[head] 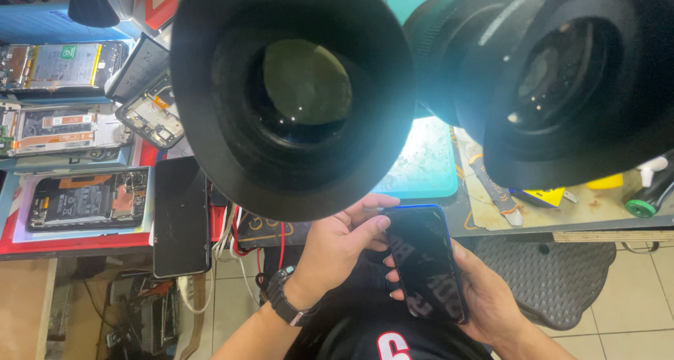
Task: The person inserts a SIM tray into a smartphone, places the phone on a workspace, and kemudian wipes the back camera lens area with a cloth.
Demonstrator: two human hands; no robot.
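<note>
Both hands hold a dark smartphone (426, 262) low in the near middle of the view, over the person's lap and just off the near edge of the tabletop (491, 223). The right hand (488, 297) cradles the phone from beneath, its fingers wrapping the right edge and its fingertips showing along the left edge. The left hand (337, 244), with a black wristwatch (284, 300) on its wrist, grips the phone's far left corner, the thumb lying on the top edge and the fingers curled against the side. The phone's black glass faces up and mirrors lettering from the person's shirt. Two large black microscope eyepieces (295, 93) loom out of focus across the far part of the view. Beneath them a lit teal work mat (421, 163) lies on the tabletop. At the left, several opened phones (88, 198) lie with their circuit boards bared, and another dark phone (181, 216) lies face up beside them. A green-capped bottle (649, 195) sits far right.
</note>
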